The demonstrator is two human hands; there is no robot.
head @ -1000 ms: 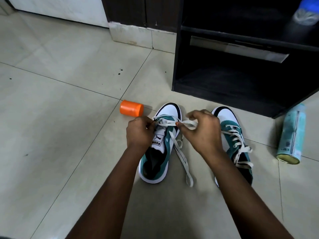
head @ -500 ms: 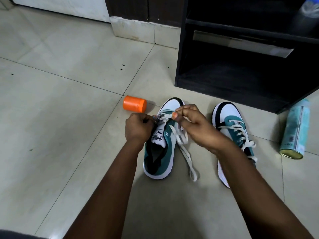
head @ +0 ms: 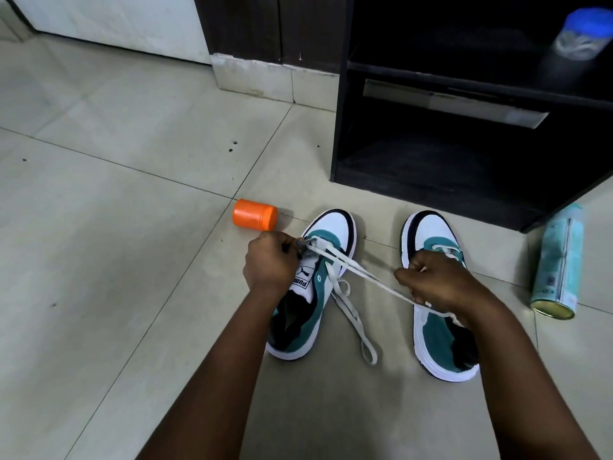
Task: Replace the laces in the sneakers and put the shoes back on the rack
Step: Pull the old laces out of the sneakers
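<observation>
Two teal-and-white sneakers on floor tiles, toes toward dark rack (head: pixel 464 180). Left sneaker (head: pixel 315 287) part-laced; white lace (head: pixel 351 310) stretched taut rightward, one end trailing loose. Right sneaker (head: pixel 434 313) laced.

Dim, even indoor light; soft shadows fall on the floor (head: pixel 99 260), wide-angle bending at edges, the rack (head: pixel 464 180) interior perhaps underexposed.

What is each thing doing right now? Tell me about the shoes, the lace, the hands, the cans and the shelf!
Left sneaker: on the floor, barely laced.
Right sneaker: on the floor, partly hidden by the hand.
White lace: pulled taut.
Left hand: pinching the lace at the front eyelets.
Right hand: gripping the lace.
Orange container: lying on its side.
Teal can: lying down.
Black rack: bottom shelf holds no shoes.
</observation>
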